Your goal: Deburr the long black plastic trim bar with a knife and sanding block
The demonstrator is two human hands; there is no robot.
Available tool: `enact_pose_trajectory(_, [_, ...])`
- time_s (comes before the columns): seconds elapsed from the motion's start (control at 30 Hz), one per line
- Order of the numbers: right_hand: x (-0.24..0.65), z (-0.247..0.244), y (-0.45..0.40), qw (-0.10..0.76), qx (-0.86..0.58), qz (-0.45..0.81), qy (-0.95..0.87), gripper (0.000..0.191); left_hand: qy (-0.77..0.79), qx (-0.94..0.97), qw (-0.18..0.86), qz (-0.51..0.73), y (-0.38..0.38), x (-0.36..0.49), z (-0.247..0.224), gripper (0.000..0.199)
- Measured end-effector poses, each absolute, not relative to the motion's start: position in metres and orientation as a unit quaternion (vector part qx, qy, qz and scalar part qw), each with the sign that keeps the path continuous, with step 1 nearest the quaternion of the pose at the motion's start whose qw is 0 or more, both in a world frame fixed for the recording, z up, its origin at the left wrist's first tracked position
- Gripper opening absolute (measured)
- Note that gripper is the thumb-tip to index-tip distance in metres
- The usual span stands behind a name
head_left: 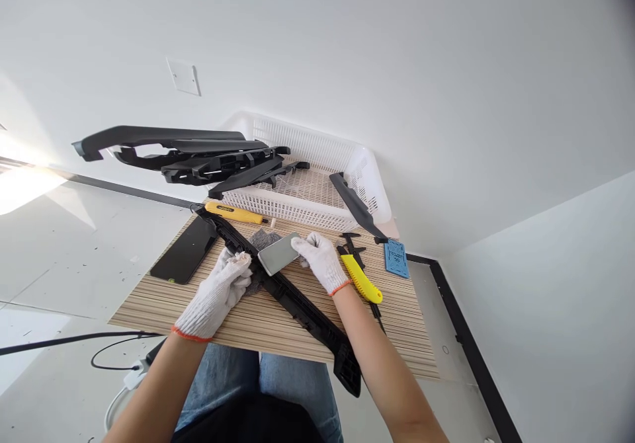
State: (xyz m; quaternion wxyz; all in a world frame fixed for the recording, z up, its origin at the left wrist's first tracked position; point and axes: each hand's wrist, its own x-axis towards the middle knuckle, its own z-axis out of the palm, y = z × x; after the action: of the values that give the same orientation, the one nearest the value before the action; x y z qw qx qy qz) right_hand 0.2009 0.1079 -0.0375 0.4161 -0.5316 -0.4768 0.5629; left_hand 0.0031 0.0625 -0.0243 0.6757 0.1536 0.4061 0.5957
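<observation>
My left hand (218, 294), in a white knit glove, is closed on a long black plastic trim strip (297, 311). The strip lies slantwise across the wood-grain board (391, 324), its near end sticking out past the front edge. In my right hand (320, 258), also gloved, is a flat grey rectangular block (278, 253), pinched at its right end. Its left end is over the middle of the strip, close to my left fingers; whether it touches the strip I cannot tell. A grey cloth (262, 238) lies partly under the strip.
A white basket (307, 125) at the back holds several black trim pieces (213, 159), some jutting left, one (357, 205) leaning right. A yellow-handled tool (233, 213), black phone (183, 251), yellow cutter (362, 279), black caliper (353, 250) and blue piece (396, 258) lie on the board.
</observation>
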Motion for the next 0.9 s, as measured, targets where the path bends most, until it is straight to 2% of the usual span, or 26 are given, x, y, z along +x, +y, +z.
enact_pose_trajectory(0.17, [0.21,-0.035,0.111,0.303,-0.504,0.622,-0.517,0.065,0.407,0.132,0.671,0.605,0.064,0.003,-0.029,0.05])
enact_pose_trajectory(0.33, [0.218,-0.033,0.114,0.34,-0.542,0.587,-0.497,0.066,0.4,0.132,0.67,0.611,0.065,0.003,-0.027,0.054])
enact_pose_trajectory(0.5, [0.219,-0.03,0.108,0.278,-0.492,0.613,-0.552,0.057,0.408,0.112,0.657,0.624,0.063,0.005,-0.018,0.056])
enact_pose_trajectory(0.73, [0.225,-0.027,0.109,0.381,-0.435,0.652,-0.491,0.04,0.42,0.078,0.584,0.69,0.062,0.008,0.0,0.064])
enact_pose_trajectory(0.83, [0.232,-0.025,0.111,0.385,-0.445,0.661,-0.466,0.038,0.434,0.071,0.566,0.697,0.065,0.008,0.005,0.062])
enact_pose_trajectory(0.9, [0.235,-0.022,0.111,0.375,-0.439,0.672,-0.463,0.043,0.455,0.069,0.555,0.693,0.066,0.008,0.005,0.06])
